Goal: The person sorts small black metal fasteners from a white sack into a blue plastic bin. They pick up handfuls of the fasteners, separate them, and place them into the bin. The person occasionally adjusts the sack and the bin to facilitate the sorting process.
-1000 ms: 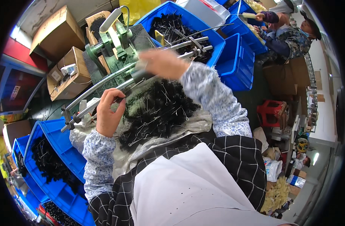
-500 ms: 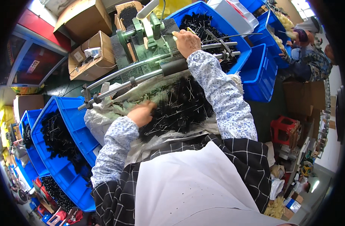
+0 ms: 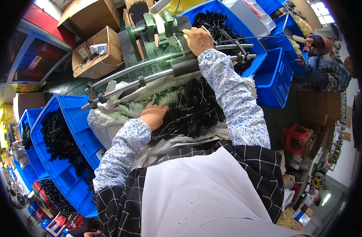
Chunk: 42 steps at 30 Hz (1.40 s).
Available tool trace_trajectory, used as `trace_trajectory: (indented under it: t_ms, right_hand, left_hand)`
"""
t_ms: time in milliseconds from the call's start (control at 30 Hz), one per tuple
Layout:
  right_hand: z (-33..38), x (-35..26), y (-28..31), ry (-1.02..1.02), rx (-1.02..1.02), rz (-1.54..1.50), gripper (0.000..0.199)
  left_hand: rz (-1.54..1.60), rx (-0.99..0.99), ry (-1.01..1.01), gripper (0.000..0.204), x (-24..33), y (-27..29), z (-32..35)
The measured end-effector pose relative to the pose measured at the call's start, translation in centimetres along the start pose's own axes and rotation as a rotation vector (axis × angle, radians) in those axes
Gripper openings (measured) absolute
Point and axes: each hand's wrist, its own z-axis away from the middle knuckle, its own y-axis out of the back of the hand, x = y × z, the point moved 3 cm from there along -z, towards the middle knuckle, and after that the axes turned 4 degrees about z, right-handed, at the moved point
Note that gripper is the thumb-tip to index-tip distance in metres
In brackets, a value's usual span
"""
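Observation:
My left hand (image 3: 154, 116) lies at the left side of a pile of black bristle brushes with looped wire stems (image 3: 194, 104). Its fingers stretch loosely toward the pile, and I see nothing held in them. Beneath the brushes is a whitish sack (image 3: 97, 118), spread over my lap. My right hand (image 3: 199, 40) is up beside a green machine (image 3: 160, 29), its fingers curled and closed, with yellowish covers on some fingertips. What it grips is too small to make out. Two metal rails (image 3: 157, 77) with a black sleeve run between the machine and the pile.
Blue bins of black brushes stand at left (image 3: 62, 146) and behind my right hand (image 3: 216, 23). An upright blue bin (image 3: 273, 77) is at right, near a red stool (image 3: 297, 136). Another person (image 3: 325, 67) works at far right. An open cardboard box (image 3: 96, 55) stands left of the machine.
My left hand has shifted slightly right and upward along the brushes, and its motion blur has gone. My right hand stays beside the machine. The other person's hand has moved a little.

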Motion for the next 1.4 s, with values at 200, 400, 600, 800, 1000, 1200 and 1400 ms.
trace_trajectory:
  t_ms: [200, 400, 600, 800, 1000, 1200, 1400]
  right_hand:
    - [-0.3, 0.6, -1.0, 0.024, 0.029, -0.042, 0.021]
    - [-1.2, 0.8, -1.7, 0.070, -0.065, -0.027, 0.028]
    - [0.8, 2.0, -0.2, -0.099, -0.065, 0.037, 0.041]
    - [0.3, -0.8, -0.9, -0.052, -0.041, -0.050, 0.034]
    - [-0.5, -6.1, -1.3, -0.023, 0.015, -0.027, 0.020]
    - [0.0, -4.2, -0.4, -0.027, 0.045, 0.025, 0.020]
    - [0.2, 2.2, -1.0, -0.020, 0.033, 0.083, 0.022]
  left_hand:
    - [0.062, 0.053, 0.054, 0.044, 0.9, 2.1, 1.3]
    - [0.096, 0.140, 0.062, 0.041, 1.1, 4.1, 2.5]
    - [0.351, 0.492, -0.048, 0.033, 1.6, 7.5, 5.3]
    - [0.493, 0.487, -0.041, 0.024, 2.4, 8.8, 6.0]
    - [0.416, 0.443, -0.145, 0.027, 3.2, 8.9, 4.9]
    - [0.404, 0.551, -0.156, 0.027, 3.5, 10.0, 5.3]
    - [0.433, 0.672, -0.074, 0.031, 1.5, 10.2, 7.1]
